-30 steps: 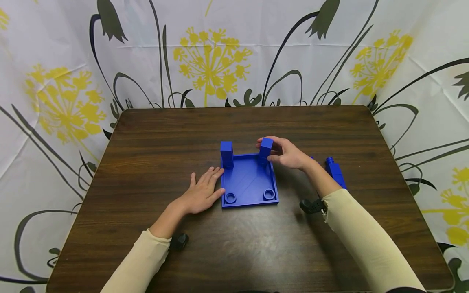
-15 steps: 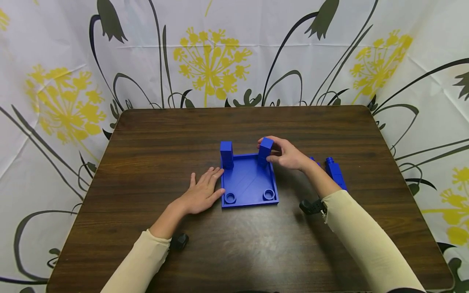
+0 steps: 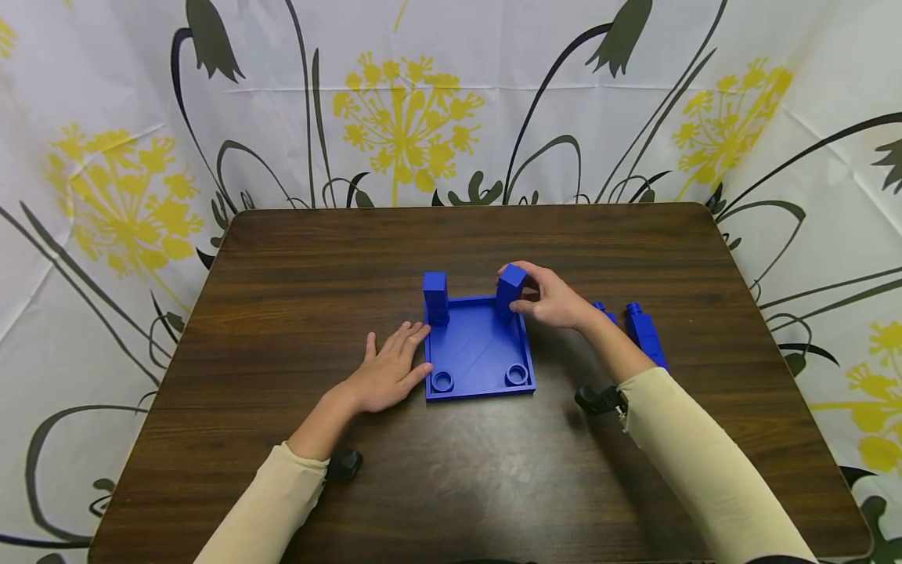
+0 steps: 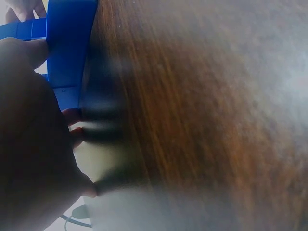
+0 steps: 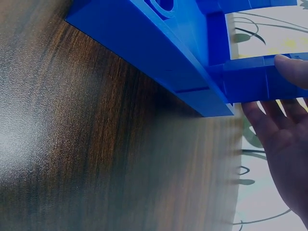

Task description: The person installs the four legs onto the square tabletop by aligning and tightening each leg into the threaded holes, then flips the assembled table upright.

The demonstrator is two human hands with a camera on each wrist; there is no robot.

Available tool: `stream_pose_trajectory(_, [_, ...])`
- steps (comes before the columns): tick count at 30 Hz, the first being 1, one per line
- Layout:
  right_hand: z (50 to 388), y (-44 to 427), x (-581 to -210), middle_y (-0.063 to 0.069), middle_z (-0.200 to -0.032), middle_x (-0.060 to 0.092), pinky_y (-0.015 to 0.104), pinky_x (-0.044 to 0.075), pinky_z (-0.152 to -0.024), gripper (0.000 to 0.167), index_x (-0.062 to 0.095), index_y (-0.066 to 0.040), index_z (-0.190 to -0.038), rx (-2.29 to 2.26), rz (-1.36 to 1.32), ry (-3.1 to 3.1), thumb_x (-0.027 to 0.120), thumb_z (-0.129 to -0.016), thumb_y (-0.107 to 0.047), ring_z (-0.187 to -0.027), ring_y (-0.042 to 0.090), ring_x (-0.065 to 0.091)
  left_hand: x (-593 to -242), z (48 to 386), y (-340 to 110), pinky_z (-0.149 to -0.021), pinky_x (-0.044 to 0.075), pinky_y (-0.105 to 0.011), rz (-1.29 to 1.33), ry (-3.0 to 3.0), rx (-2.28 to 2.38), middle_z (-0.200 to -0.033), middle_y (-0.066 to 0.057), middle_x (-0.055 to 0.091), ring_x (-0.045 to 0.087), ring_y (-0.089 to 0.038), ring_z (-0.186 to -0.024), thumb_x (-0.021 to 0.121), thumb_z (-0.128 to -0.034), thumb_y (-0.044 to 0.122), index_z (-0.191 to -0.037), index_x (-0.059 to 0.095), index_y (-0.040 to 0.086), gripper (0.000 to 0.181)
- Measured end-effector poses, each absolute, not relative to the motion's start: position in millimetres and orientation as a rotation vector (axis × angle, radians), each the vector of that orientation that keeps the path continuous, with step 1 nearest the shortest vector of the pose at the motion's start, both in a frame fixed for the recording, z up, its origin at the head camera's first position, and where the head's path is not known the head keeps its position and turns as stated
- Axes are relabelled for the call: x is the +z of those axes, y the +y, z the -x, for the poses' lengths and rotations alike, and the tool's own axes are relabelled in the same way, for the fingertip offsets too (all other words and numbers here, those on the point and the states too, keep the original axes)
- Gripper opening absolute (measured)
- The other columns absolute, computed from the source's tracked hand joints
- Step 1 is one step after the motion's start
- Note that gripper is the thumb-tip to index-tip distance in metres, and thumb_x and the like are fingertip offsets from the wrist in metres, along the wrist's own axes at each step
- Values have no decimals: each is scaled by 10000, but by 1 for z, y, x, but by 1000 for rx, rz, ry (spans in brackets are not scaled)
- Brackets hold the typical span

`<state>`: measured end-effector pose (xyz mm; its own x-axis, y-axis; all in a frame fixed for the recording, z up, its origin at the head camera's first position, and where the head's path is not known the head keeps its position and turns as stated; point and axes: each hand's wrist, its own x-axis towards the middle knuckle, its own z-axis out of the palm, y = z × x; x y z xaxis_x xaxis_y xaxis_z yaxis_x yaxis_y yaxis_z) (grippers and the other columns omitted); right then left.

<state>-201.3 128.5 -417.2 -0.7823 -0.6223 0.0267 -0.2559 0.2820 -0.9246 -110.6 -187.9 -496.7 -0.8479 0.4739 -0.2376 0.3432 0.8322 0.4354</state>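
Note:
A blue square tray with a raised rim lies mid-table. My right hand grips a blue square post between thumb and fingers at the tray's far right corner; in the right wrist view the post stands at the corner, its lower end hidden by the tray's wall. Another blue post stands upright at the far left corner. Both near corners carry round sockets. With fingers spread, my left hand lies flat beside the tray, fingertips and thumb touching its left wall.
Right of the tray lie two more blue posts with round pegs: one in full sight, the other post mostly behind my right forearm. The brown wooden table ends at a flower-printed curtain.
The post in my right hand has turned slightly about its length, and my right fingers have shifted a little with it. My left hand and the tray stay put.

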Motion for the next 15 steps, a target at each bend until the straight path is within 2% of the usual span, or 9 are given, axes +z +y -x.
stream_pose_trajectory(11, [196, 126, -411, 274, -1219, 565, 584, 447, -940, 479, 484, 98, -1282, -1411, 766, 2353, 684, -847, 72, -1187, 436, 540, -501, 111, -190, -1063, -79, -692, -645, 2701, 548, -1639, -55, 84, -12, -240, -1497, 288, -1043, 530, -1590, 58, 215, 671])
stream_pose_trajectory(15, [205, 128, -429, 265, -1216, 570, 560, 467, -928, 491, 487, 84, -1288, -1407, 755, 2376, 704, -850, 41, -1169, 420, 555, -502, 112, -190, -1063, -84, -689, -644, 2696, 549, -1640, -52, 78, -19, -235, -1497, 283, -1042, 534, -1590, 49, 221, 673])
